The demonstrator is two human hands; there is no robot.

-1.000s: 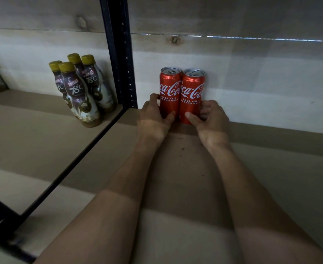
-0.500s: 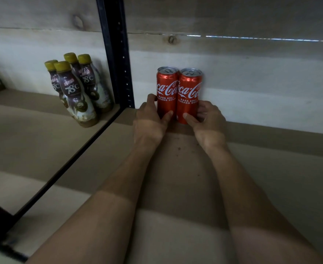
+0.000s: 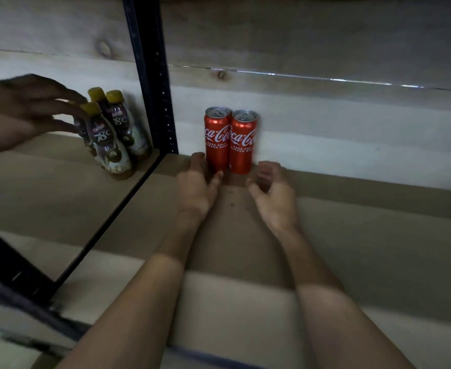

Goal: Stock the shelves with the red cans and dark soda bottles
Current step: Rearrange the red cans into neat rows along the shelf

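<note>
Fingers [image 3: 198, 159] of left hand [image 3: 196, 187] lightly touch one of the red cans [image 3: 217, 141]; right hand [image 3: 273, 193] loosely curled, empty.

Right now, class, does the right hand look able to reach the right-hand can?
Probably yes: the right hand hangs open close to the right can, with only bare shelf between them.

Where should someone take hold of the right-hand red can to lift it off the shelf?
Around the middle of its body, coming from the front and right. The right can stands upright, its left side touches the left can and the wall is close behind, so only its front, right side and top are free.
</note>
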